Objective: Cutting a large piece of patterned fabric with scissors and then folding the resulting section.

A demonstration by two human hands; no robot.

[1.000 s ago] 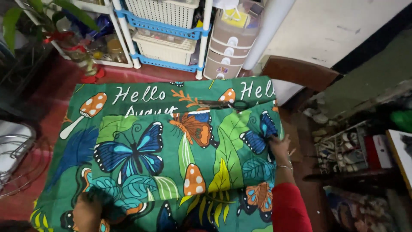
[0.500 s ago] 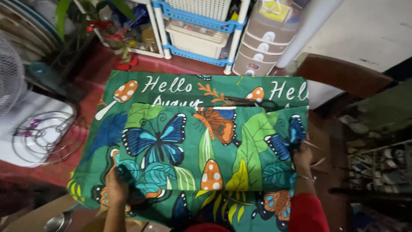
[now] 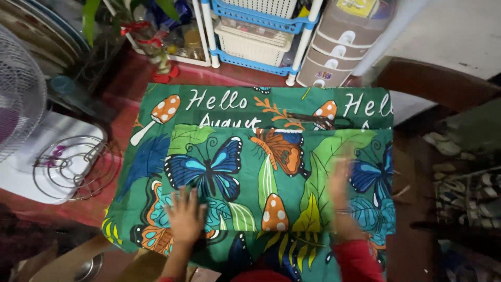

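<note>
A white fan (image 3: 21, 89) stood at the left, with a round wire rack (image 3: 73, 167) just beside it. Behind were a blue-and-white basket shelf (image 3: 255, 36), a beige drawer unit (image 3: 339, 52) and a potted plant (image 3: 148, 36).

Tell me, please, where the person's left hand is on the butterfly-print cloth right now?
In the head view, the left hand lies flat on the cloth's lower left part, just below the blue butterfly, left of the blurred right hand.
</note>
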